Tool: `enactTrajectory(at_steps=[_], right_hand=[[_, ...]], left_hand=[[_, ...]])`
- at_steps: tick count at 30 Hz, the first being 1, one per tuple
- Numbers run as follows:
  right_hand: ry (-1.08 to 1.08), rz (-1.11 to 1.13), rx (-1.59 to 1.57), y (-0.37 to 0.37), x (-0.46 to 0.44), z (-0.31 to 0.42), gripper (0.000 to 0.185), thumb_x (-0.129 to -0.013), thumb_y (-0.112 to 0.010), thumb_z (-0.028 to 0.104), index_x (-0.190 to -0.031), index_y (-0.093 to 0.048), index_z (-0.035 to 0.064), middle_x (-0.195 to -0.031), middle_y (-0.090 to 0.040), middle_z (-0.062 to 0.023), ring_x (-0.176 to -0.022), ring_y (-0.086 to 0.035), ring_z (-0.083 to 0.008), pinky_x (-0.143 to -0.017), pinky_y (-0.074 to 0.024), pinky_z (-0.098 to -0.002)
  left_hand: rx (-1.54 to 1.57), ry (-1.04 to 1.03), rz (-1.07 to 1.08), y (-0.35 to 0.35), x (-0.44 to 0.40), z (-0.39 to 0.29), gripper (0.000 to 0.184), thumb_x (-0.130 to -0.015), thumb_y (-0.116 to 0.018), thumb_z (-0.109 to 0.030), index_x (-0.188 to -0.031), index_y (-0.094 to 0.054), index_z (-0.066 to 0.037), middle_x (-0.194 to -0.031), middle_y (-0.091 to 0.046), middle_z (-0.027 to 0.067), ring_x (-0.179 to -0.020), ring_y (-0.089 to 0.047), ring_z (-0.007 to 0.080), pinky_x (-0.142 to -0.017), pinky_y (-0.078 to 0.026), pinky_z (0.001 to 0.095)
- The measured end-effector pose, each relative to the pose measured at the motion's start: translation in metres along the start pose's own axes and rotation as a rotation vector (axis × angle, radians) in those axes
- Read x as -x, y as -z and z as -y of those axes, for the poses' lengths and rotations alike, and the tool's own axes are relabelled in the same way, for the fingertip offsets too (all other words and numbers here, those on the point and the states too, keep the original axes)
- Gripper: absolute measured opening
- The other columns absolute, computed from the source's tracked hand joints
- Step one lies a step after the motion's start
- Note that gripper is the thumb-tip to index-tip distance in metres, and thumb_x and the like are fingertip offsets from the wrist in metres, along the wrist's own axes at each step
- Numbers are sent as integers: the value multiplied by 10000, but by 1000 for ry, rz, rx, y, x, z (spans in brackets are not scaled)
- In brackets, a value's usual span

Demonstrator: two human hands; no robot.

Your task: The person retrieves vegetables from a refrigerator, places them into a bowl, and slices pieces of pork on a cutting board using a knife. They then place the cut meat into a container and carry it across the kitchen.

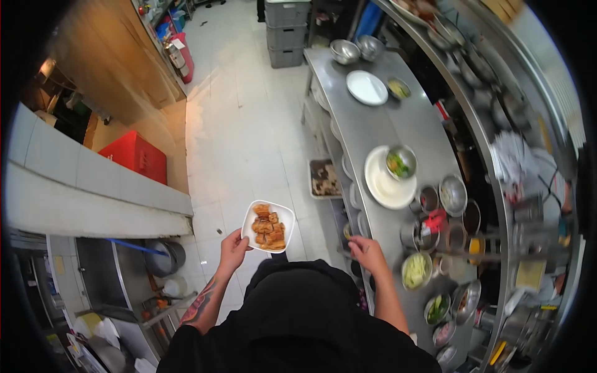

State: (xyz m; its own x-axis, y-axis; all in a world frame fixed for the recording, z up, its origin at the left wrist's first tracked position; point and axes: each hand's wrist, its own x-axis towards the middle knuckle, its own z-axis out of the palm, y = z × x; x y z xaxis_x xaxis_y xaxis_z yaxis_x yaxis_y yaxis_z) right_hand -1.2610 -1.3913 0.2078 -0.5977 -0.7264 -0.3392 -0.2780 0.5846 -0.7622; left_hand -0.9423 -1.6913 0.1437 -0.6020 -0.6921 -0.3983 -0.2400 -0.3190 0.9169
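Note:
My left hand (234,250) grips the left rim of a white square dish (288,219), thumb on the edge. Browned, glazed chunks of food (268,229), perhaps meat, lie in the dish. It is held level over the floor, in front of my body. My right hand (368,254) is beside the near left edge of the steel table (367,127). Its fingers are pinched together, and what they hold, if anything, I cannot make out.
On the table stand a large white plate (377,189) bearing a metal bowl of greens (403,163), another white plate (367,87) and several ingredient bowls. Grey crates (287,36) are stacked ahead. A red box (138,156) sits left. Tiled floor (239,124) runs between.

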Motion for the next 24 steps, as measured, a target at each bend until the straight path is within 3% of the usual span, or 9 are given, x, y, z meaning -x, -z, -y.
enactTrajectory(at_steps=[4, 6, 9, 12, 14, 16, 20, 24], right_hand=[[-65, 44, 37, -9, -77, 38, 238, -998, -665, 176, -1151, -741, 10, -792, -753, -137, -665, -746, -215, -659, -563, -330], [-107, 13, -108, -13, -131, 42, 232, -998, -664, 173, -1148, -743, 14, -791, -751, -133, -681, -753, -210, -673, -575, -337], [-82, 0, -25, 5, -242, 70, 208, -1021, -610, 92, -1157, -731, -9, -828, -751, -91, -735, -716, -140, -684, -558, -300], [22, -1, 126, 19, -408, 78, 211, -1016, -609, 96, -1158, -732, 1, -846, -764, -112, -774, -741, -166, -713, -567, -316], [197, 23, 362, 28, -527, 170, 237, -978, -599, 90, -1158, -739, 25, -867, -770, -173, -835, -768, -318, -768, -580, -397], [360, 61, 373, 25, -642, 272, 243, -981, -590, 98, -1162, -736, 24, -906, -766, -188, -861, -759, -333, -793, -579, -396], [427, 222, 120, -3, -851, 420, 269, -978, -597, 112, -1199, -727, 29, -953, -775, -178, -873, -762, -280, -792, -578, -378], [490, 310, 250, -45, -1040, 478, 288, -974, -606, 125, -1223, -720, 34, -964, -777, -166, -880, -759, -251, -791, -576, -366]], left_hand=[[17, -67, -123, 81, -107, -45, 371, -1031, -550, -67, -1380, -605, 47, -1087, -738, 103, -924, -728, 148, -780, -631, 293], [10, -51, -154, 108, -162, -71, 359, -1025, -545, -64, -1360, -613, 47, -1075, -740, 103, -924, -728, 150, -781, -634, 298], [61, -35, -258, 141, -248, -98, 334, -1014, -534, -54, -1316, -629, 53, -1063, -740, 102, -916, -726, 148, -786, -638, 308], [110, -81, -328, 169, -339, -133, 304, -1000, -527, -41, -1263, -647, 51, -1036, -735, 100, -883, -725, 148, -776, -646, 317], [188, -39, -363, 185, -392, -156, 288, -989, -534, -32, -1238, -655, 49, -1008, -730, 95, -854, -724, 149, -762, -653, 326], [242, -33, -402, 200, -449, -184, 285, -981, -542, -25, -1230, -656, 52, -989, -728, 88, -847, -727, 153, -756, -657, 331], [286, -72, -440, 233, -579, -244, 285, -983, -538, -30, -1227, -654, 62, -1027, -740, 106, -871, -736, 164, -773, -656, 332], [246, -68, -436, 288, -731, -291, 335, -989, -540, -40, -1292, -636, 65, -1067, -746, 114, -890, -743, 171, -772, -645, 322]])
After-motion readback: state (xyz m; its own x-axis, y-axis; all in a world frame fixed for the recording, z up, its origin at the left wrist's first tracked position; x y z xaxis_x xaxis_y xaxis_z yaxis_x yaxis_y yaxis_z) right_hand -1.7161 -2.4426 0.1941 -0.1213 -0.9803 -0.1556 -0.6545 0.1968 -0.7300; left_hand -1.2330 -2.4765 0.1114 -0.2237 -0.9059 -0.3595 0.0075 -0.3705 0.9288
